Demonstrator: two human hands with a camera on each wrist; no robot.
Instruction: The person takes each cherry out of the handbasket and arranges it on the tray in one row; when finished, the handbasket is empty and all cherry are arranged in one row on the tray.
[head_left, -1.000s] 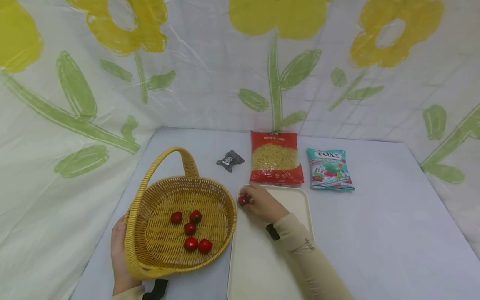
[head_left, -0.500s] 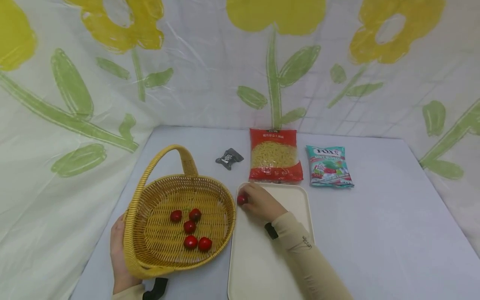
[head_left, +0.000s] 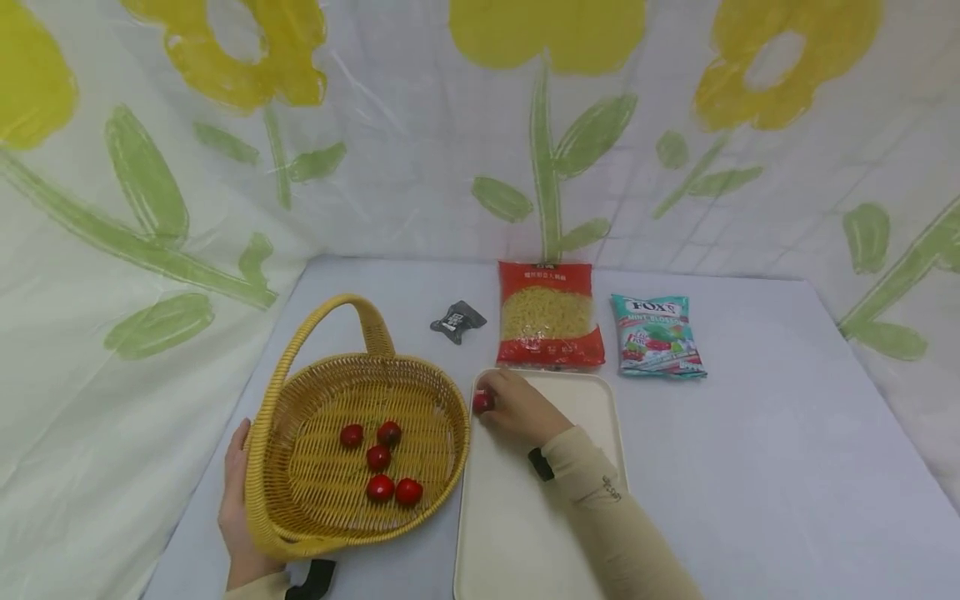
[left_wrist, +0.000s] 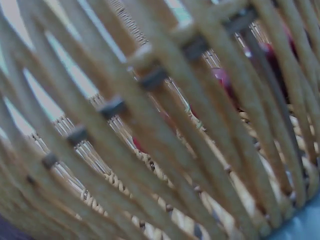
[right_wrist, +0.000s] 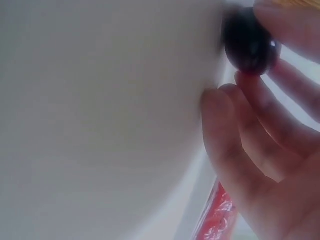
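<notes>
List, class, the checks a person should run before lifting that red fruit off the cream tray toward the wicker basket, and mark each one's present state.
1. Right hand pinches the red fruit: ok.
2. Fruit clear of the tray: cannot tell.
3. Left hand holds the basket rim: ok.
4. Basket has bare floor beside its five fruits: ok.
5. Pasta bag and candy bag lie outside the path: ok.

You get bright, even light with faint shadows; both wrist views are blurred, the head view's edges bowed.
</notes>
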